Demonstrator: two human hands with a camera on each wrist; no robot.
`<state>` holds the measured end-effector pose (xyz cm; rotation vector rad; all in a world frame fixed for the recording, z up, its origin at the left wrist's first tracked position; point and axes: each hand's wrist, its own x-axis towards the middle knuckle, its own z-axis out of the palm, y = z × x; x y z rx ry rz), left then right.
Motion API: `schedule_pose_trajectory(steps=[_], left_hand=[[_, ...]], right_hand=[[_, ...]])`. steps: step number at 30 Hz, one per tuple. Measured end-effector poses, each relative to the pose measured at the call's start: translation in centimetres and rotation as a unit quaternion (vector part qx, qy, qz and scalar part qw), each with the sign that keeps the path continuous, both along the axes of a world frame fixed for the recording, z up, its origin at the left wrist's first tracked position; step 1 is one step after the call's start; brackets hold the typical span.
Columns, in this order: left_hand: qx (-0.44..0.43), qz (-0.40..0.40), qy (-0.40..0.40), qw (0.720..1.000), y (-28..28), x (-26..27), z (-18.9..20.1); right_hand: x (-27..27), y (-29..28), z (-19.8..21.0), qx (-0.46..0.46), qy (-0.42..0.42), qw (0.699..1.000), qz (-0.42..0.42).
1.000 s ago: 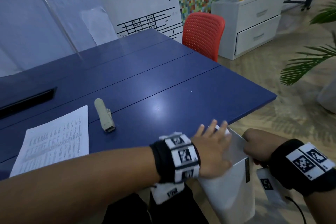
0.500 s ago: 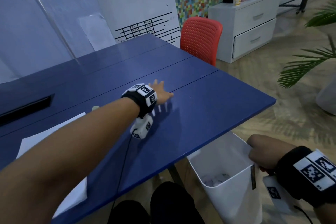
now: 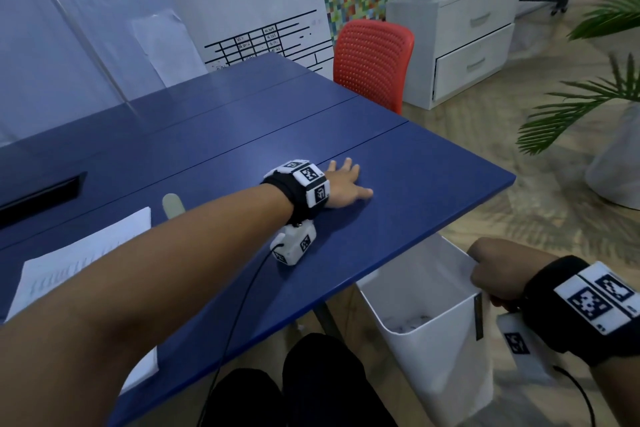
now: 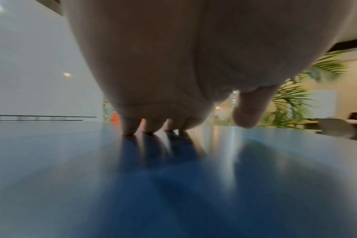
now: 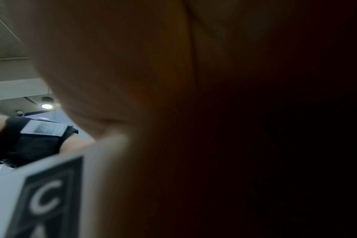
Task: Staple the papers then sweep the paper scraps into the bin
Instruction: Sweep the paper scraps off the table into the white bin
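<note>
Bin (image 3: 433,333) upright beside table (image 3: 433,184), rim gripped by right hand (image 3: 498,274).

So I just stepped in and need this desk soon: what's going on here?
A person is clearing a blue table. Their left hand is stretched out flat, fingertips on the tabletop, with no scraps visible near it. Their right hand grips the rim of a white bin held below the table's near edge, with something pale at its bottom. The printed papers and the stapler lie on the table to the left, partly behind the arm.
</note>
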<state>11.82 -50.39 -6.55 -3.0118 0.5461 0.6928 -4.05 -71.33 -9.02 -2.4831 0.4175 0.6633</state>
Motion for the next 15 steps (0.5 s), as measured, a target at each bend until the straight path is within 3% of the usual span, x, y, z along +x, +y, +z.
schedule_pose_trajectory(steps=[5, 12, 15], left_hand=[[-0.017, -0.125, 0.020, 0.992, -2.4, -6.0, 0.5], [-0.004, -0.278, 0.017, 0.960, -4.2, -14.7, -0.7], [-0.003, -0.300, 0.079, 0.951, -4.5, -17.1, -1.3]], right_hand=[[-0.2, -0.4, -0.4, 0.005, -0.001, 1.000, -0.004], [-0.2, -0.7, -0.4, 0.001, -0.002, 1.000, 0.013], [-0.3, -0.8, -0.4, 0.007, -0.005, 1.000, 0.012]])
